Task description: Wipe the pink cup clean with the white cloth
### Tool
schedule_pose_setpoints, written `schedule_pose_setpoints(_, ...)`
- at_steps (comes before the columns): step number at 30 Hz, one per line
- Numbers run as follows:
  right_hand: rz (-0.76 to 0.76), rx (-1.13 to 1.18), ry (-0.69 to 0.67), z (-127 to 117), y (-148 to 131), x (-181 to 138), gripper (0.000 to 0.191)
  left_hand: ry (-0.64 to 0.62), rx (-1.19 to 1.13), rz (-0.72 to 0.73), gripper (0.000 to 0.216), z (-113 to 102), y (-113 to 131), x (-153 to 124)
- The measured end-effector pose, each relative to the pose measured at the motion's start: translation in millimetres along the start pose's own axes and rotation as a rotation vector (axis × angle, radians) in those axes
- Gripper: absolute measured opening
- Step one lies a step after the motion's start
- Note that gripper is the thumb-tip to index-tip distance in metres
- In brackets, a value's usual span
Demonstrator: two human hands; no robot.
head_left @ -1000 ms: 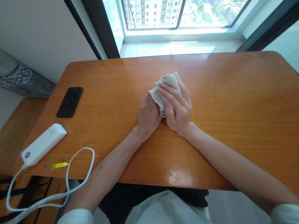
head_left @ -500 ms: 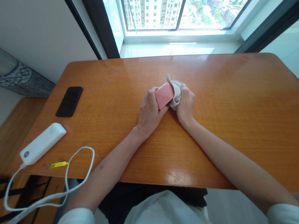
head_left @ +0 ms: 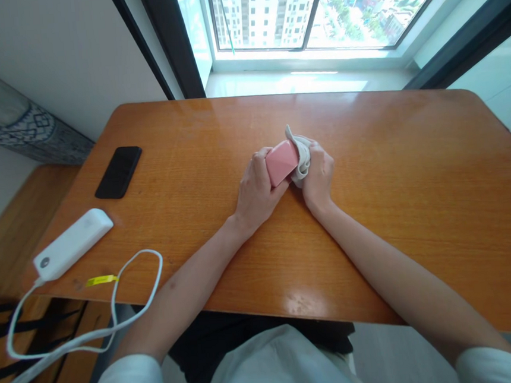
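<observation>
From afar, I am looking at a shiny orange-brown wooden table (head_left: 417, 201) that is standing near a big bright window (head_left: 262, 12). A grey patterned curtain (head_left: 21, 119) is hanging on the left. A flat black phone (head_left: 118, 172) and a long white plastic box (head_left: 74, 244) are lying on the table's left side. At the middle, my left hand (head_left: 255, 182) is gripping a smooth pink block (head_left: 282, 162) with flat sides. My right hand (head_left: 321, 174) is clutching a crumpled pale grey cloth (head_left: 301, 156) against the block's right end.
</observation>
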State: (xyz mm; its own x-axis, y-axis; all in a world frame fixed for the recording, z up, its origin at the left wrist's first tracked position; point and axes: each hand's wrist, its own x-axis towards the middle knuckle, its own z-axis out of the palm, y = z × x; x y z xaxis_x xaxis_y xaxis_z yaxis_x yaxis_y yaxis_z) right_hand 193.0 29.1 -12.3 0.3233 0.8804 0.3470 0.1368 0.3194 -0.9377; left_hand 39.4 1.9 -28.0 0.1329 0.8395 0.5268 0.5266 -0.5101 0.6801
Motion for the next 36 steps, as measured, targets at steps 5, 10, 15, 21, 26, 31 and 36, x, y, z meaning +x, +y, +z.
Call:
schedule_pose_setpoints(5,-0.001,-0.002,0.007,0,2,1,0.055,0.000,0.002,0.007,0.061,-1,1,0)
schedule_pose_setpoints(10,-0.007,0.002,0.000,0,6,1,0.056,-0.009,0.014,0.019,0.058,-4,3,0)
schedule_pose_setpoints(15,-0.051,0.010,0.002,0,10,1,0.054,-0.015,0.043,0.054,0.057,-3,2,-2)
schedule_pose_setpoints(21,-0.213,-0.015,0.040,-3,17,0,0.051,-0.100,0.159,0.033,0.066,5,-6,-5)
schedule_pose_setpoints(26,-0.369,-0.104,0.029,-6,16,-1,0.049,-0.155,0.316,-0.008,0.083,4,-5,-10)
schedule_pose_setpoints(31,-0.596,-0.304,-0.032,-9,6,-4,0.050,-0.303,0.525,-0.063,0.085,2,2,-14)
schedule_pose_setpoints(36,-0.537,-0.346,-0.010,-6,-5,-7,0.051,-0.243,0.457,-0.061,0.081,5,-5,-14)
